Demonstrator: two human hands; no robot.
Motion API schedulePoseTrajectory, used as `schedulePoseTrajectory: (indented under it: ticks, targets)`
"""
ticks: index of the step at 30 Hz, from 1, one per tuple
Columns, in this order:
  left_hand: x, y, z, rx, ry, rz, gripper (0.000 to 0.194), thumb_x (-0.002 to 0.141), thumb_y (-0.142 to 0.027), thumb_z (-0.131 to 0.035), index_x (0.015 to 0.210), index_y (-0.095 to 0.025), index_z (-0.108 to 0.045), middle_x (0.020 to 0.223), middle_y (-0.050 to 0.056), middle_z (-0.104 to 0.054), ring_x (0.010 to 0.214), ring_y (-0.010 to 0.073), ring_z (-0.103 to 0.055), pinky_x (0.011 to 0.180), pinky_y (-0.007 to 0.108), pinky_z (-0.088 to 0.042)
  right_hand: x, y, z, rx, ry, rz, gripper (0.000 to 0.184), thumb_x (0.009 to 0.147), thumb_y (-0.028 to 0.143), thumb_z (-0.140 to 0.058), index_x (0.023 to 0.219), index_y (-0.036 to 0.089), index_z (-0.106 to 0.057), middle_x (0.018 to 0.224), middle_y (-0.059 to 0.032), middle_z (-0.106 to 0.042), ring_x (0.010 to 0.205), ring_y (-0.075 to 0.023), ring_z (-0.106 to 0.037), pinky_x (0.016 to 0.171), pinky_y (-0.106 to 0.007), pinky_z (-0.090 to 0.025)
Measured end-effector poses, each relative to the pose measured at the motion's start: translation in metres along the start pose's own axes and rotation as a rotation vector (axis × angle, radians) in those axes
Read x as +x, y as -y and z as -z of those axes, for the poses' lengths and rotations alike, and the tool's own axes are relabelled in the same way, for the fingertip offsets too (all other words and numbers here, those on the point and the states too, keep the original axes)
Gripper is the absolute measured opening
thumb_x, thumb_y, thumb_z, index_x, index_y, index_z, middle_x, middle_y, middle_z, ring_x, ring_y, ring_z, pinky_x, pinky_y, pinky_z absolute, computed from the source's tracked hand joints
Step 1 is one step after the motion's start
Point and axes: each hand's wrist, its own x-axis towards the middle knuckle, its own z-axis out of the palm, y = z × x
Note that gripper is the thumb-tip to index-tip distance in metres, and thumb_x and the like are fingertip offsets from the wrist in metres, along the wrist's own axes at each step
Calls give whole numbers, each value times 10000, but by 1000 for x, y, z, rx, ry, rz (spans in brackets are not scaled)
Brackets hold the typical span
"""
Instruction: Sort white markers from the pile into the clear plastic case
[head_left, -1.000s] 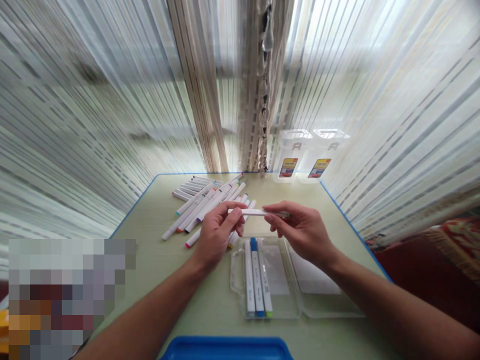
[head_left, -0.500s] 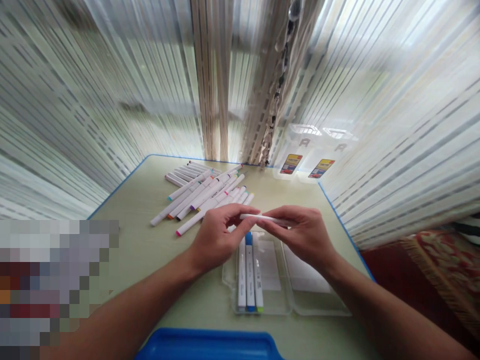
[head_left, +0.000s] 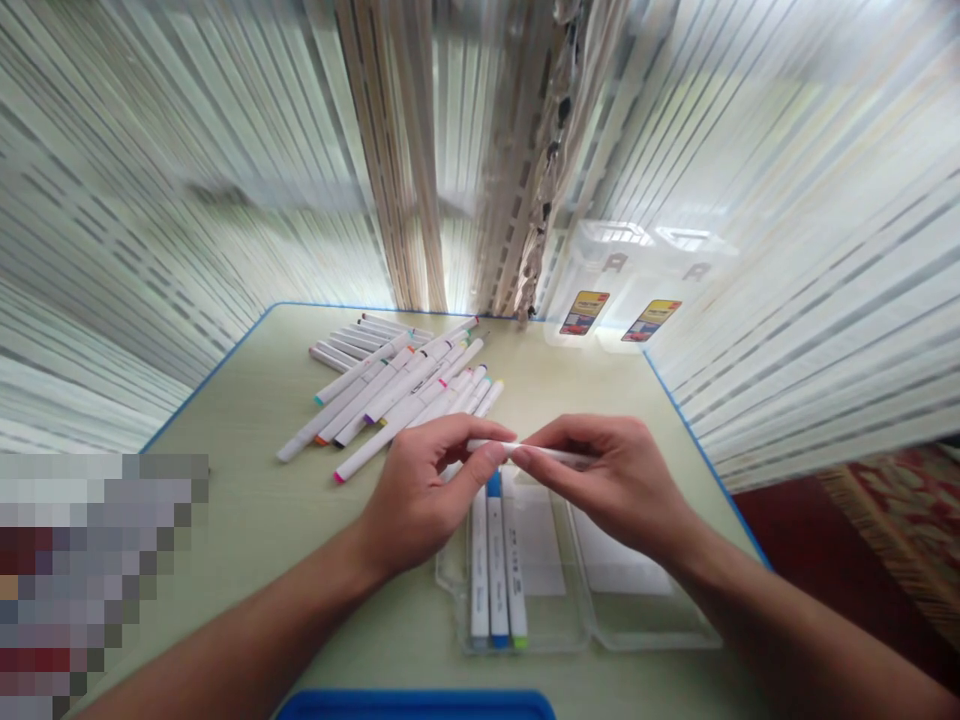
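Note:
A white marker lies roughly level between my two hands, above the far part of an opened clear plastic case. My left hand pinches its left end between thumb and fingers. My right hand grips the other end, and its fingers hide part of the barrel. Below them, three markers rest side by side in the case's left half; their near ends are greyish, blue and lime green. Beyond my left hand a loose pile of white markers with coloured ends spreads over the table.
Two clear cases with labels stand upright at the table's far right corner. String curtains hang close behind the table. A blue object shows at the near edge. Part of the left side is pixelated.
The view has shifted slightly. Both hands still grip the marker, and my right thumb now sits closer to my left thumb along the barrel.

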Motion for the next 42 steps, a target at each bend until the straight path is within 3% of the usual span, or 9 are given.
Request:
schedulePoseTrajectory:
  ticks: [7, 14, 19, 25, 34, 42]
  targets:
    - [1, -2, 0, -2, 18, 4, 131, 895, -206, -657, 953, -148, -758, 801, 30, -760, 694, 130, -679, 607, 208, -509, -3, 2, 0, -9, 0, -45, 223, 818, 375, -783, 790, 154, -804, 685, -39, -762, 563, -125, -627, 517, -214, -449]
    - [2, -4, 0, -57, 29, 51, 161, 888, -241, -663, 962, -142, -765, 756, 36, -751, 627, 133, -650, 543, 213, -479, -1, 0, -1, 30, 23, -64, 241, 825, 384, -773, 750, 155, -785, 644, -33, -722, 557, -132, -599, 503, -226, -433]
    - [3, -3, 0, -203, 16, 88, 184, 913, -226, -611, 995, -126, -743, 725, 25, -726, 603, 114, -627, 541, 196, -480, 2, -3, -1, 103, 34, -104, 254, 828, 398, -766, 752, 156, -780, 667, -37, -724, 579, -129, -590, 520, -228, -426]
    - [4, 2, 3, -395, 31, 109, 220, 916, -223, -600, 1029, -108, -749, 757, 42, -723, 600, 115, -600, 600, 234, -499, 5, -8, 1, 215, 30, -182, 269, 796, 402, -790, 726, 144, -759, 582, 0, -632, 520, -95, -481, 476, -225, -327]
    - [1, 7, 5, -680, 111, 130, 279, 899, -259, -647, 1107, -132, -781, 809, 110, -762, 620, 143, -607, 589, 261, -486, 7, -15, 4, 481, 149, -253, 300, 790, 403, -800, 672, 146, -700, 535, 41, -519, 496, -72, -374, 465, -228, -254]
    - [3, 2, 3, -476, 25, 135, 264, 882, -271, -662, 1043, -107, -793, 726, 89, -757, 545, 126, -594, 549, 246, -496, 9, -15, 3, 376, 106, -238, 298, 742, 423, -829, 692, 144, -737, 549, 24, -559, 508, -86, -420, 474, -234, -293]
